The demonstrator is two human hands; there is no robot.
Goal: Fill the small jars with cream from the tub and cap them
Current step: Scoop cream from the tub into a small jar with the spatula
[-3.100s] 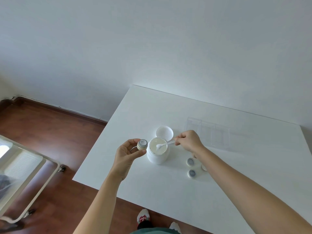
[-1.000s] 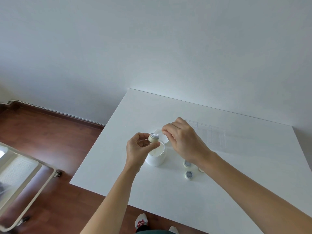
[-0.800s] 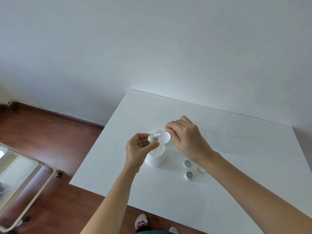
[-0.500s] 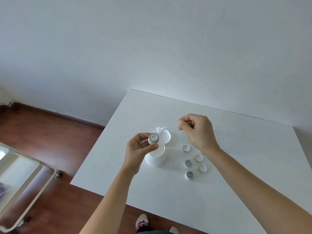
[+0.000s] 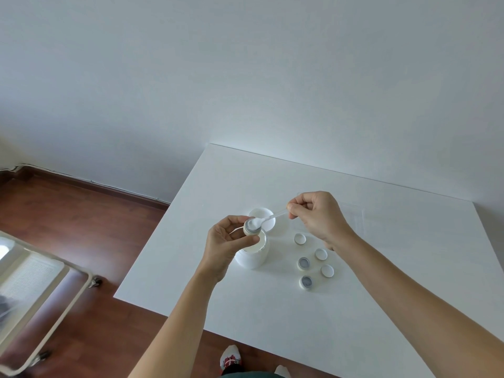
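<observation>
My left hand grips the small cream-walled jar right over the open white tub so drips land inside; right hand pinches the white plastic spoon.

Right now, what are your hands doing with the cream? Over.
Left hand grips a small jar above the tub. Right hand pinches the spoon, cream at the jar's mouth. Nothing in the way.

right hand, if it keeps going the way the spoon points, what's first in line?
The right hand pinches a small white plastic spoon aimed left; its bowl already sits at the mouth of the small cream jar held by the left hand. Probably that jar first; depth unclear.
</observation>
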